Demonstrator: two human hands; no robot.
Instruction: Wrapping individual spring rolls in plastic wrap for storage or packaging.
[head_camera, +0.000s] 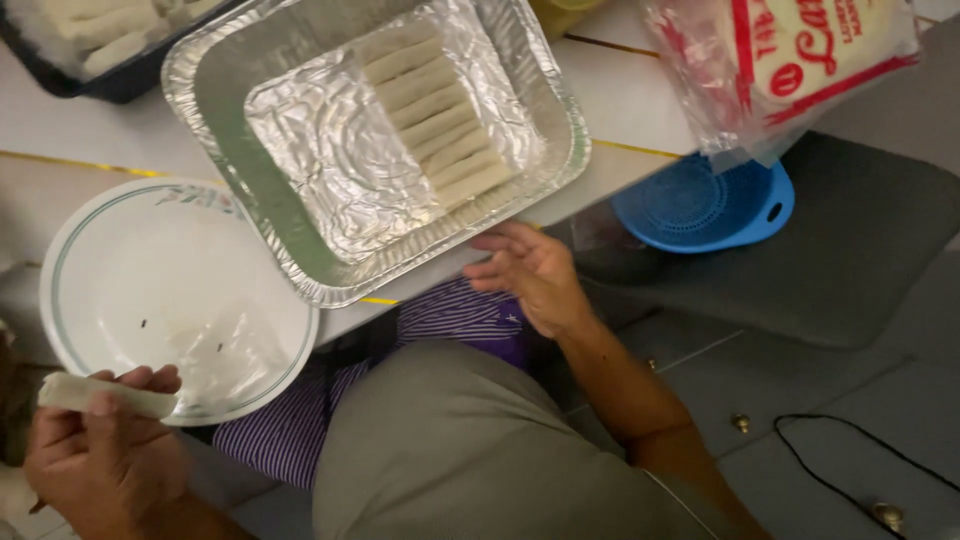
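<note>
My left hand (105, 455) at the bottom left grips a pale rolled spring roll (100, 396), held over the near rim of a white plate (120, 260) with a thin green line. My right hand (530, 275) is open, fingers spread, at the near edge of a foil tray (290, 190), touching or almost touching its rim. Inside the tray, several rolled spring rolls (430, 115) lie side by side in one row along its right half. The tray's left half is bare foil.
A dark tray with more pale rolls (90, 40) sits at the top left. A plastic bag of wrappers (800, 60) lies at the top right above a blue strainer (700, 205) and a grey mat (860, 240). A black cord (850, 450) lies on the floor.
</note>
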